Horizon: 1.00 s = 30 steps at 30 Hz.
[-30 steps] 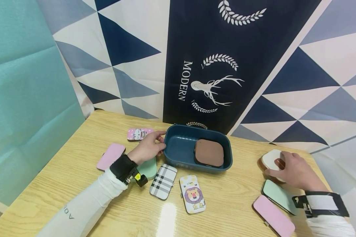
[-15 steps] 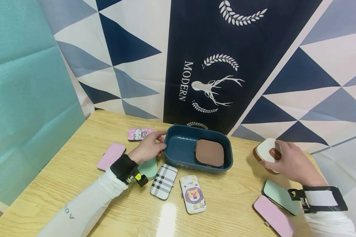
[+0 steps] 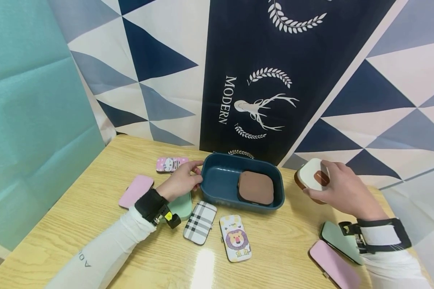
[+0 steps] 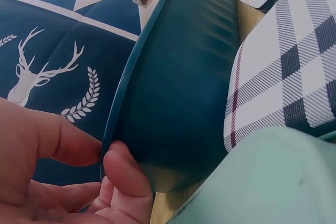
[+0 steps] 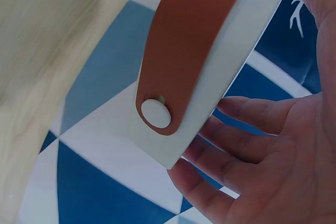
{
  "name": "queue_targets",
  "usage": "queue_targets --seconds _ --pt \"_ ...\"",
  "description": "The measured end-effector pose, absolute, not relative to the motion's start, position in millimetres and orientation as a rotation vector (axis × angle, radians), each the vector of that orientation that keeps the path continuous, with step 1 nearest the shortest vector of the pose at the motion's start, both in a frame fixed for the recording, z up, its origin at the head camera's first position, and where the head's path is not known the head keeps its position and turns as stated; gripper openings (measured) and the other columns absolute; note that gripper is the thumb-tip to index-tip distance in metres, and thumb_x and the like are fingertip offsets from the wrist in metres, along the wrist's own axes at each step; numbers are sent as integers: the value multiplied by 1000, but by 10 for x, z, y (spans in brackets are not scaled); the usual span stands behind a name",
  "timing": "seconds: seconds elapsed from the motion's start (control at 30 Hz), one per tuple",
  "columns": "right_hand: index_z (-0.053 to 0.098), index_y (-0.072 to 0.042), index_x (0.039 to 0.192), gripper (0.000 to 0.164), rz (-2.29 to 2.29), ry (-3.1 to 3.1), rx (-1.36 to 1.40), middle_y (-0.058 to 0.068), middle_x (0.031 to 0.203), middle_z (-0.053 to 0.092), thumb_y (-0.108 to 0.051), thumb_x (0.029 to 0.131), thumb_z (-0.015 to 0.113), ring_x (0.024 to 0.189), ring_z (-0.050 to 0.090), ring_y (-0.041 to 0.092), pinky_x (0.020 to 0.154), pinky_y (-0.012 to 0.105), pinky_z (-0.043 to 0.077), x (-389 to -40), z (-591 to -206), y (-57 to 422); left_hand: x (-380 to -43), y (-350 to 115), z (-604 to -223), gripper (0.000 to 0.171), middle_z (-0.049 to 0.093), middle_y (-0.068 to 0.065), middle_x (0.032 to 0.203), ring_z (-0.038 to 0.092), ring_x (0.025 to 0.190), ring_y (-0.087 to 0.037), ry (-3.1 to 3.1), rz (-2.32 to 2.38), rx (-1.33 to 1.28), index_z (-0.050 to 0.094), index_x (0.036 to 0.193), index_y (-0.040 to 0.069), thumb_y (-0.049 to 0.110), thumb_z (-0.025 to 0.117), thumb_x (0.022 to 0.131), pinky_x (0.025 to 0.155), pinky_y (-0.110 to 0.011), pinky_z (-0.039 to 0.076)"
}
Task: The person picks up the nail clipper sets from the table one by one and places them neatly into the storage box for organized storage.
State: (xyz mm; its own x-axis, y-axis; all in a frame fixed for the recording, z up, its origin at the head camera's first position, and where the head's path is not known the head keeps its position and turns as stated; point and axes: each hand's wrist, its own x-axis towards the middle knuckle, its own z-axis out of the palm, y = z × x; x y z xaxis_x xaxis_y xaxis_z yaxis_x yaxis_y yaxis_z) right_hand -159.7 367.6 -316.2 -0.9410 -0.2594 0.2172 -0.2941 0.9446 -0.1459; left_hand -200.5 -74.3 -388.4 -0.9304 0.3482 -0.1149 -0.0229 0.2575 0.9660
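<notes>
My left hand (image 3: pixel 180 180) pinches the left rim of a dark blue oblong bin (image 3: pixel 217 180) between thumb and fingers; the left wrist view shows the bin's wall (image 4: pixel 168 87) up close. Inside, at the right end, lies a brown rounded-square case (image 3: pixel 256 188). To the right of the bin, my right hand (image 3: pixel 347 190) holds up a white rounded case (image 3: pixel 307 174) with a brown patch on top. In the right wrist view, a brown strap (image 5: pixel 184 51) with a white button runs over the white case, and the fingers (image 5: pixel 226 145) lie along its edge.
In front of the bin lie a plaid case (image 3: pixel 200 222) and a lion-print case (image 3: pixel 236 239). Near the left arm are a green case (image 3: pixel 182 206), a pink case (image 3: pixel 136 192) and a cat-print case (image 3: pixel 171 163). Another green case (image 3: pixel 340 241) and pink case (image 3: pixel 332 263) lie at right.
My right hand has lifted the white case off the table and carried it left toward the bin. The left hand has stayed on the bin's rim.
</notes>
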Motion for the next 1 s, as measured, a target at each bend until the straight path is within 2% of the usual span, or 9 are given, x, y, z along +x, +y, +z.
queue_targets --seconds 0.2,0.37,0.57,0.67,0.77,0.9,1.0 --pt "55 -12 89 52 276 -2914 427 5 80 50 -48 79 91 74 46 22 62 37 37 -1624 -3096 3515 -2002 -750 -3887 62 52 -14 105 58 70 -20 2229 1726 318 41 159 -5 -5 55 98 67 -32 51" --pt "58 -5 101 60 267 -2905 452 7 87 52 -52 79 90 82 49 26 63 38 38 -1646 -3065 3395 -2010 -751 -3895 62 52 -15 106 58 70 -21 2232 1721 322 41 158 -5 -5 55 98 67 -32 51" --pt "57 -9 92 54 282 -2879 534 4 81 51 -49 79 91 76 47 23 63 37 38 -1694 -3037 3239 -2016 -749 -3913 62 52 -15 106 58 69 -21 2230 1724 321 41 158 -5 -6 55 98 66 -31 51" --pt "62 -1 108 64 282 -2881 538 9 90 55 -50 79 90 83 50 27 66 39 41 -1717 -3027 3160 -2012 -749 -3912 62 52 -15 106 58 69 -21 2227 1729 321 41 158 -5 -6 55 98 66 -30 50" --pt "58 9 131 86 283 -2899 530 17 105 59 -53 79 89 95 53 32 71 43 45 -1734 -3015 3077 -2007 -750 -3909 62 52 -14 106 58 70 -21 2227 1731 322 41 158 -5 -7 55 98 66 -30 51" --pt "50 13 144 101 303 -2937 514 26 121 59 -54 80 88 105 53 37 78 48 49 -1758 -2998 2951 -2011 -751 -3915 62 52 -14 105 58 70 -21 2223 1731 323 41 158 -5 -7 55 98 66 -30 51" --pt "47 13 147 103 328 -2955 512 28 130 57 -54 80 87 108 53 39 83 50 51 -1779 -2988 2858 -2010 -749 -3909 62 52 -14 106 58 70 -21 2219 1731 322 41 159 -5 -6 55 98 66 -30 51"
